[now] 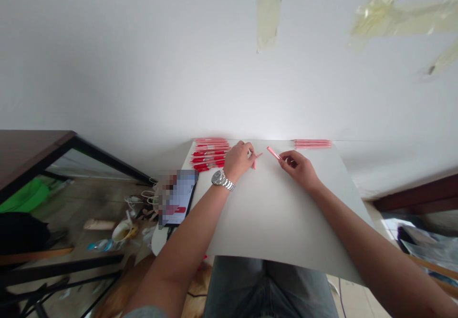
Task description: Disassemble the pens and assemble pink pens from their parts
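Note:
My right hand (298, 168) pinches a pink pen (274, 153) between thumb and fingers, tilted with its far end up and to the left. Across a small gap, my left hand (242, 158), a metal watch (222, 180) at its wrist, has its fingertips closed on a small pink pen part (259, 155). Another short pink piece (255, 164) shows just under those fingers; whether it is held or lies on the table I cannot tell. Left of that hand, pink and red pens (209, 153) lie in a stack of rows, partly covered by the hand.
Several pink pens (312, 143) lie side by side at the back right of the white table (279, 222), against the wall. A phone or tablet (180, 198) rests at the left edge. Beyond it are cables, a cup (122, 231) and a dark-framed table (36, 141).

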A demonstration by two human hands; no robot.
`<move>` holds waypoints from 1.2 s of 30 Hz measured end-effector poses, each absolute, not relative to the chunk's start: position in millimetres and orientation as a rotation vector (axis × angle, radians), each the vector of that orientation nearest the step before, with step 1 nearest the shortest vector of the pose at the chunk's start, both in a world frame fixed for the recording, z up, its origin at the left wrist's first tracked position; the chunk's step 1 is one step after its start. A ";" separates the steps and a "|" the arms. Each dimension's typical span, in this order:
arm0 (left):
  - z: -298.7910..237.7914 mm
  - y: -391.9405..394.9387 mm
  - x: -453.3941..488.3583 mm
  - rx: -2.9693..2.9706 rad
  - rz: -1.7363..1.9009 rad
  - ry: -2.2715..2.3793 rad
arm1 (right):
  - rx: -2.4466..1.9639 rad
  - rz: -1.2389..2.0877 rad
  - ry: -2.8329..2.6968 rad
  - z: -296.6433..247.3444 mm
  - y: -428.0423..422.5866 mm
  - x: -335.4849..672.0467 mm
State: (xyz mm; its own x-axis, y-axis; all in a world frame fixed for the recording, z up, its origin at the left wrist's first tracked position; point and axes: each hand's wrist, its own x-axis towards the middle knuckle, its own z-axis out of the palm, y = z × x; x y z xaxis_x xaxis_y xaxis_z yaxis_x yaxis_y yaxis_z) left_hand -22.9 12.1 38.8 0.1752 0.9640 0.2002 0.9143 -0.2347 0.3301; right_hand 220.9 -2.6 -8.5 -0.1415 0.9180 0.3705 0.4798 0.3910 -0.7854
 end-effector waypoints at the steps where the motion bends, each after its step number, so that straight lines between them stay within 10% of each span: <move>1: 38.4 13.1 -20.3 2.353 0.548 1.847 | -1.222 0.628 -1.773 -9.2 -2.3 221.1; 36: 20.7 8.8 -22.6 2.201 0.958 1.513 | -1.209 0.620 -1.780 -9.9 -2.9 221.9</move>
